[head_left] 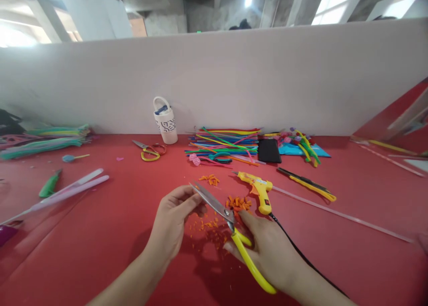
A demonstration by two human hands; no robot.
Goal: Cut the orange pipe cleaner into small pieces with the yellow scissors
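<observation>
On the red table point(96, 248), the right hand point(267, 239) grips the yellow-handled scissors point(216, 202), blades directed toward the left hand point(172, 217), probably so the tips can reach its fingers' place. That hand is narrow, thumb and fingertips pinched; what lies between them, I cannot tell surely. Orange pieces point(239, 203) lie beside the blades, perhaps to stay within reach. The glue gun's point(256, 182) nozzle points away from the right hand, maybe for safety. I count two heaps of pieces, one glue gun, one white cup point(167, 127) and, farther left, one second pair of scissors point(150, 155).
</observation>
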